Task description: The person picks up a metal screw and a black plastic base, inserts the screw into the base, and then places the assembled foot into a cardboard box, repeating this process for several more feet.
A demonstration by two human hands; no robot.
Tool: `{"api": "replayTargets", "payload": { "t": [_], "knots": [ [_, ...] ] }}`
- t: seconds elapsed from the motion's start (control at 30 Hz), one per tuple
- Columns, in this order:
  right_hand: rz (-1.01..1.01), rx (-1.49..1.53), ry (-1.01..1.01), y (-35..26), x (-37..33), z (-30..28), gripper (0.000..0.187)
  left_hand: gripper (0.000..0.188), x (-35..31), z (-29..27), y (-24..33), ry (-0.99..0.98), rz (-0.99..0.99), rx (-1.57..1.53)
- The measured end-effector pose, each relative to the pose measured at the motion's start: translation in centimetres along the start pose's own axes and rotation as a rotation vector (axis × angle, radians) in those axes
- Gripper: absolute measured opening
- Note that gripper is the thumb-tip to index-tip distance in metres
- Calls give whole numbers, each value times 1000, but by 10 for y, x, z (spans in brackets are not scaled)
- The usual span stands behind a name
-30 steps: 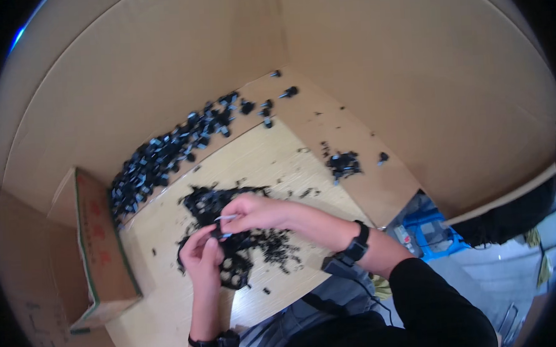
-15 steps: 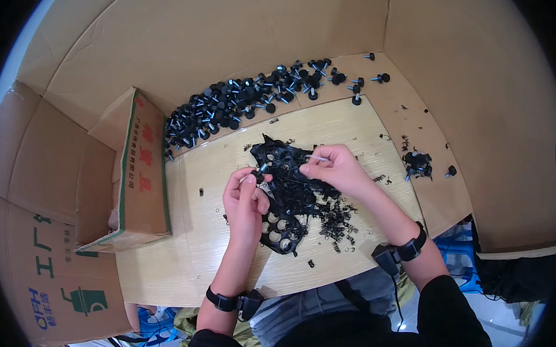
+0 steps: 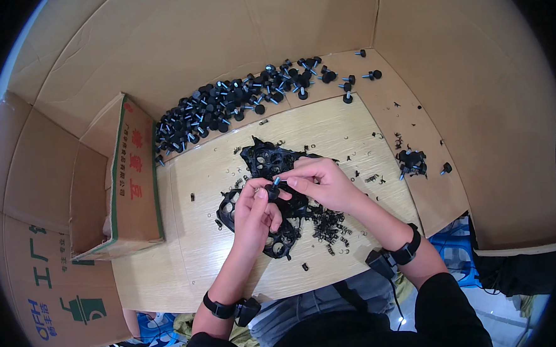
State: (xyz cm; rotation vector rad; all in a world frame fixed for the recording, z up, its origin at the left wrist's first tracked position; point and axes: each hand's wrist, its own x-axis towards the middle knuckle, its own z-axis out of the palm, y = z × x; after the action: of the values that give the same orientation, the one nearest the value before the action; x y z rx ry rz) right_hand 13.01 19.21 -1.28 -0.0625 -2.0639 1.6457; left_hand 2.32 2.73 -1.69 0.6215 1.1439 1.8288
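Between the fingertips of my left hand (image 3: 251, 214) is a black knob screw (image 3: 272, 191), its silver threaded shank pointing up. My right hand (image 3: 321, 182) is closed in a pinch right beside the shank. It grips a thin, pale tool that is mostly hidden by the fingers now; its tip cannot be made out clearly. Beneath both hands lies a tangle of black plastic moulding waste (image 3: 261, 158) with round holes. Small black curled scraps (image 3: 328, 224) are heaped near my right wrist.
Many black knob screws (image 3: 208, 105) are piled along the back cardboard wall. A cardboard box (image 3: 143, 180) stands at the left. On the right-hand cardboard strip sit a small black cluster (image 3: 412, 163) and a single knob screw (image 3: 446, 168). Loose scraps dot the wooden tabletop (image 3: 170, 267).
My right hand has come left and down to the screw in my left hand. My left hand has shifted slightly right, and the moulding waste lies more spread to the left.
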Motion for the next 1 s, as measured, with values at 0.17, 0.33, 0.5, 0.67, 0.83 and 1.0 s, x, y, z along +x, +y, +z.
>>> {"api": "replayTargets", "payload": {
  "t": [0.17,0.33,0.5,0.67,0.83,1.0],
  "knots": [
    [-102,-47,13,1,-1,3,18,24,-1,1,1,28,10,28],
    [-108,-60,31,4,0,6,17,28,-3,4,0,36,14,71],
    [-62,-89,88,8,-1,7,16,42,-1,3,-1,14,28,158],
    [-65,-97,73,6,-1,8,14,37,0,0,-6,37,48,242],
    [10,-123,56,2,-1,5,13,36,-1,0,-8,47,73,263],
    [-69,-136,89,5,-3,5,13,37,-2,2,-16,47,90,277]
  ]
}}
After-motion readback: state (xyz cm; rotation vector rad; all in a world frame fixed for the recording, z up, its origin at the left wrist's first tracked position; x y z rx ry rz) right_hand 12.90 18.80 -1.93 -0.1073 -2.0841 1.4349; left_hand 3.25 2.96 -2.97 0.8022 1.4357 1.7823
